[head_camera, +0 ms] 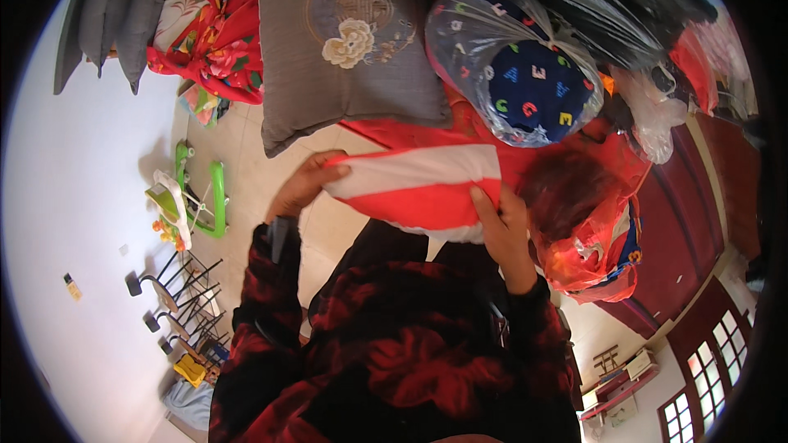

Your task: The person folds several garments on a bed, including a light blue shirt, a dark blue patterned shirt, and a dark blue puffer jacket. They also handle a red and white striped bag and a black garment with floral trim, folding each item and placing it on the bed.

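Observation:
A piece of red and white cloth (pixel 418 175) is stretched between my hands, above my lap. My left hand (pixel 311 181) grips its left end, with the thumb on top. At the other end, my right hand (pixel 505 227) pinches the lower edge between thumb and fingers. Just beyond the cloth, a grey cushion (pixel 295 74) with an embroidered flower leans over a red surface (pixel 394 132). To its right sits a clear plastic bag (pixel 462 43) around dark blue fabric with coloured letters (pixel 535 89).
A red plastic bag (pixel 597 258) of items hangs at the right. Red floral fabric (pixel 221 55) and more grey cushions (pixel 104 18) stand at the far left. On the tiled floor is a green baby walker (pixel 217 203), with several chairs (pixel 166 295) along the white wall (pixel 80 184).

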`<action>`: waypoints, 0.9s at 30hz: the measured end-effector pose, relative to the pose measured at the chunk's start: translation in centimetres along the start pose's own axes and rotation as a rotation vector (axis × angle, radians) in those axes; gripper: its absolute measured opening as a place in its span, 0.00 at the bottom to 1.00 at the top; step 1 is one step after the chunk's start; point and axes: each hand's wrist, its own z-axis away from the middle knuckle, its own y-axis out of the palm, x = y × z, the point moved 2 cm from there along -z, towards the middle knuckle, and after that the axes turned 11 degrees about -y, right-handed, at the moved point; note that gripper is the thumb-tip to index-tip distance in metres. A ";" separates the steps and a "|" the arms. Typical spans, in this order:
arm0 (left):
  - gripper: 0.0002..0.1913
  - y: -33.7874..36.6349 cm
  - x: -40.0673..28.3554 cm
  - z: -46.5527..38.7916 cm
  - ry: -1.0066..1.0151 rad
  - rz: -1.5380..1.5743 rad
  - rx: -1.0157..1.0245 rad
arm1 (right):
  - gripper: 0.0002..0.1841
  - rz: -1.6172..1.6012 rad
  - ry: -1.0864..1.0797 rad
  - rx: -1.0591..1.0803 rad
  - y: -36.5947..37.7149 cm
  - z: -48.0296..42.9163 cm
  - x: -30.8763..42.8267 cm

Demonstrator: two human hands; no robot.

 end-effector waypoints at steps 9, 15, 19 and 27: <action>0.20 -16.3 -12.6 -0.6 0.428 -0.170 -0.448 | 0.22 -0.251 -0.027 0.058 12.6 -18.0 -4.7; 0.33 -21.9 -7.7 -7.9 0.406 -0.134 -0.673 | 0.29 -0.034 0.092 0.196 13.2 -14.6 -14.1; 0.32 -26.4 -4.1 -10.7 0.527 -0.258 -0.912 | 0.22 -0.298 0.313 0.234 11.0 -6.5 -16.8; 0.30 -21.4 -2.4 -6.0 0.792 -0.562 -1.024 | 0.13 -0.038 0.299 -0.002 0.7 6.4 -11.8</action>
